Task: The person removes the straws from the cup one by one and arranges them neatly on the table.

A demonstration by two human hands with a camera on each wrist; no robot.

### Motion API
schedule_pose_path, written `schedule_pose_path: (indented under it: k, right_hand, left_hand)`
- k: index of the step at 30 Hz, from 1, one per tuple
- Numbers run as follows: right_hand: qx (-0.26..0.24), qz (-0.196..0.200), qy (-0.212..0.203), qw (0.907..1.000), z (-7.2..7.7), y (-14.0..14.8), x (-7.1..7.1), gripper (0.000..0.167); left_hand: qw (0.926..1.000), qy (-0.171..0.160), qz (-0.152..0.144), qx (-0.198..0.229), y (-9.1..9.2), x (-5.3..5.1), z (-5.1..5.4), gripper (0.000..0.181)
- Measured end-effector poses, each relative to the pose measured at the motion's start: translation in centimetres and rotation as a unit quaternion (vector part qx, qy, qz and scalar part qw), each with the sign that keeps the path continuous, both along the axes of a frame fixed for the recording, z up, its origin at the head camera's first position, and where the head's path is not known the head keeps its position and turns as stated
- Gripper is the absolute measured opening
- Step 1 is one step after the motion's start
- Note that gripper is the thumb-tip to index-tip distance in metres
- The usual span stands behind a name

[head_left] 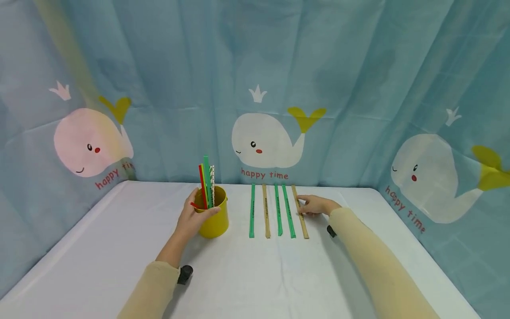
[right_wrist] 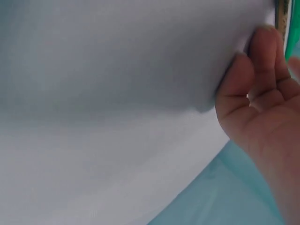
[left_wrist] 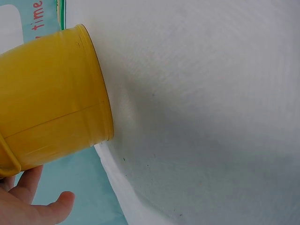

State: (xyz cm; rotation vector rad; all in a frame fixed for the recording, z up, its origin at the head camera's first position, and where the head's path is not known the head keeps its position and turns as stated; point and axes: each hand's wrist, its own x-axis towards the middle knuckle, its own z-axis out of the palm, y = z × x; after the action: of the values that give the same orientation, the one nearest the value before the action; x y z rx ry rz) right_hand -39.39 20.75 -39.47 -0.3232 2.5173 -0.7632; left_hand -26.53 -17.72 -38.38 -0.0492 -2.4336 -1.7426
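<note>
The left hand [head_left: 195, 218] is curled round the left side of a yellow bucket [head_left: 215, 223], its thumb across the front. Red, green and patterned white sticks [head_left: 206, 184] stand in the bucket. In the left wrist view the bucket [left_wrist: 51, 93] fills the left, above the fingers of the hand [left_wrist: 33, 204]. The right hand [head_left: 316, 205] touches the rightmost brown strip [head_left: 304, 226], thumb and fingers at its middle. In the right wrist view the hand [right_wrist: 267, 98] has bent fingers beside a brown strip [right_wrist: 281, 18]; whether they pinch it is unclear.
Left of that strip, green strips [head_left: 252, 212], [head_left: 278, 212] and another brown strip [head_left: 266, 212] lie in a row on the white table [head_left: 247, 283]. A blue curtain [head_left: 346, 146] with whale prints hangs behind. Dark wrist devices show at both sleeves.
</note>
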Motion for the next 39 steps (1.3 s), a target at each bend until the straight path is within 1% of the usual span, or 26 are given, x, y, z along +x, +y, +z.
schedule_pose_path:
  k: [3,4,6,11,16,19,23,29,31,32,35,37,39]
  right_hand:
    - [0.012,0.008,0.011,0.9998,-0.3,-0.4,0.1,0.069]
    - [0.017,0.016,0.017,0.9996,-0.5,-0.5,0.1,0.07]
    - [0.035,0.016,0.028,0.9989,-0.6,-0.8,-0.1,0.069]
    - [0.055,-0.007,0.04,0.9977,-0.7,-1.0,0.0,0.063]
    - [0.06,-0.002,0.058,0.9965,-0.6,-0.8,0.4,0.061]
    - [0.064,-0.001,0.061,0.9961,-0.4,-0.7,0.6,0.062]
    - [0.061,-0.007,0.056,0.9965,-0.3,-0.6,0.7,0.064]
    - [0.048,-0.008,0.051,0.9975,-0.2,-0.3,0.7,0.065]
    - [0.044,-0.01,0.051,0.9977,-0.2,-0.3,0.7,0.066]
    - [0.042,-0.011,0.051,0.9978,-0.2,-0.3,0.8,0.066]
    - [0.035,-0.02,0.043,0.9983,-0.3,-0.3,0.7,0.067]
    - [0.033,-0.025,0.038,0.9984,-0.4,-0.3,0.6,0.068]
    - [0.033,-0.029,0.035,0.9984,-0.6,-0.2,0.5,0.069]
  left_hand:
    - [1.0,-0.004,0.005,-0.003,-0.2,0.2,0.1,0.093]
    - [1.0,-0.004,0.004,-0.002,-0.2,0.2,0.2,0.093]
    - [1.0,-0.004,0.005,-0.004,-0.4,0.2,0.1,0.092]
    - [1.0,-0.001,0.001,-0.003,-0.4,0.0,-0.3,0.091]
    - [1.0,0.004,-0.004,0.0,-0.3,-0.1,-0.3,0.091]
    - [1.0,0.002,-0.003,-0.003,-0.3,-0.1,-0.2,0.092]
    - [1.0,0.003,-0.004,-0.005,-0.2,-0.1,-0.1,0.092]
    - [0.9998,0.013,-0.015,0.002,-0.1,-0.3,0.0,0.087]
    - [0.9999,0.005,-0.013,-0.008,-0.1,-0.3,0.1,0.088]
    - [0.9997,-0.001,-0.01,-0.02,-0.1,-0.3,0.1,0.09]
    - [0.9972,-0.023,-0.001,-0.072,-0.2,-0.2,0.4,0.096]
    - [0.9942,-0.037,-0.001,-0.101,-0.4,-0.1,0.7,0.102]
    - [0.9928,-0.044,-0.009,-0.111,-0.6,0.0,1.0,0.109]
